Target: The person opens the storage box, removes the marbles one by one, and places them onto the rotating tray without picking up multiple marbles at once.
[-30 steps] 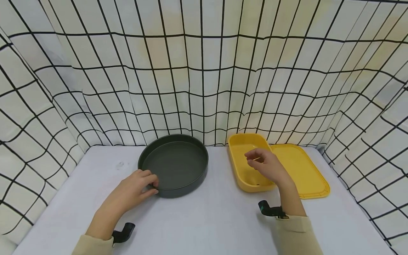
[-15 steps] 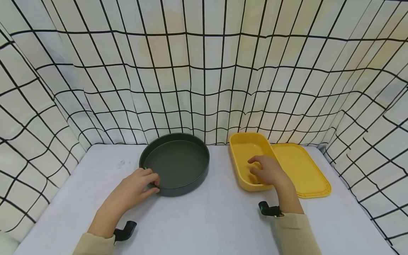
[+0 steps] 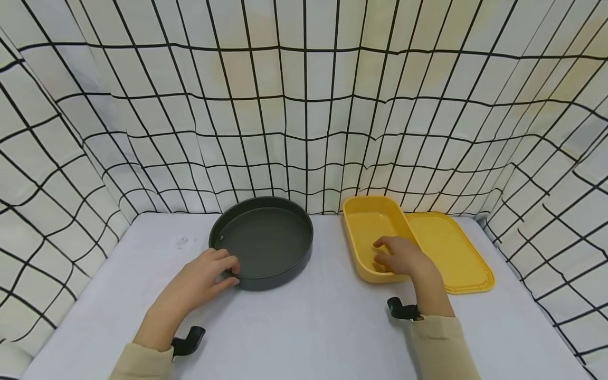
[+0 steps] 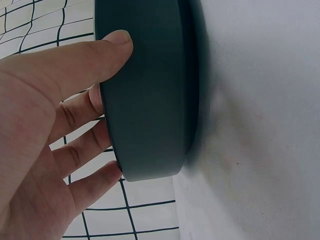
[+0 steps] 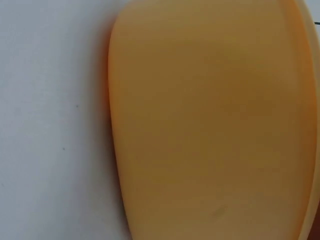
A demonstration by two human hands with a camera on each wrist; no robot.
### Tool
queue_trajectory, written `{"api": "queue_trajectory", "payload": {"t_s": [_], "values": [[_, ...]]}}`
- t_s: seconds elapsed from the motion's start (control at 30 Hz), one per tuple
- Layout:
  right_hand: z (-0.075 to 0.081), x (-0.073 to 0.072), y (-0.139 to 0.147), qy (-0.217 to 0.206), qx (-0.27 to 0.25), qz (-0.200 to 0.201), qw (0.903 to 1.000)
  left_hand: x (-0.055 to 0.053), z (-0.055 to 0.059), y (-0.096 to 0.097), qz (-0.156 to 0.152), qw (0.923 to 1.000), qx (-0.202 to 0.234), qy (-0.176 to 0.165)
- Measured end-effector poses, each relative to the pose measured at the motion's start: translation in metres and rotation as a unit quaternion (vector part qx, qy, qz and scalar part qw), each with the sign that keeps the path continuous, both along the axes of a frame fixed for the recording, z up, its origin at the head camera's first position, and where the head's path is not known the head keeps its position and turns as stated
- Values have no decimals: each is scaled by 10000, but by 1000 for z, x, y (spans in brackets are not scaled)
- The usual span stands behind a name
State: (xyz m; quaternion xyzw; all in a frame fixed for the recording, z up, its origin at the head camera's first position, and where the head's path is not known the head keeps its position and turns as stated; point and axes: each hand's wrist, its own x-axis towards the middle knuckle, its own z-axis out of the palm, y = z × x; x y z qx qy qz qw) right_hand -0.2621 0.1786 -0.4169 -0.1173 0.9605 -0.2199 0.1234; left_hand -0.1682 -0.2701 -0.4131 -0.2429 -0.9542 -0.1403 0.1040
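Note:
A round dark cake pan (image 3: 266,243) stands on the table left of centre. My left hand (image 3: 209,272) grips its near-left rim. In the left wrist view the thumb (image 4: 117,45) lies on the outer wall of the pan, with the other fingers behind the rim. A tiny dark greenish thing (image 3: 220,237) shows at the pan's left inner edge, its kind too small to tell. My right hand (image 3: 401,257) reaches into a yellow plastic box (image 3: 356,237), its thumb and index finger parted. The right wrist view shows the box's outer wall (image 5: 210,120); the fingers are hidden there.
A flat yellow lid (image 3: 451,253) lies right of the box, partly beneath its edge. White cloth walls with a black grid (image 3: 306,116) enclose the back and both sides. White cloth covers the table (image 3: 304,332).
My right hand has lowered into the yellow box. The tiny greenish thing has come out from behind my left fingers and moved up along the pan's inner edge. My left hand keeps its grip.

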Motion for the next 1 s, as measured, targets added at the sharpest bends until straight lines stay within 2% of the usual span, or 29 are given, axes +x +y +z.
{"api": "queue_trajectory", "payload": {"t_s": [0.37,0.63,1.0], "values": [[8,5,1,-386,244,-202,9988,-1,1,2,-66,10000,-4,60],[13,9,0,-536,207,-355,9977,-1,1,2,-51,10000,2,25],[12,8,-3,-508,66,-91,9986,-1,1,2,-53,10000,-1,56]]}}
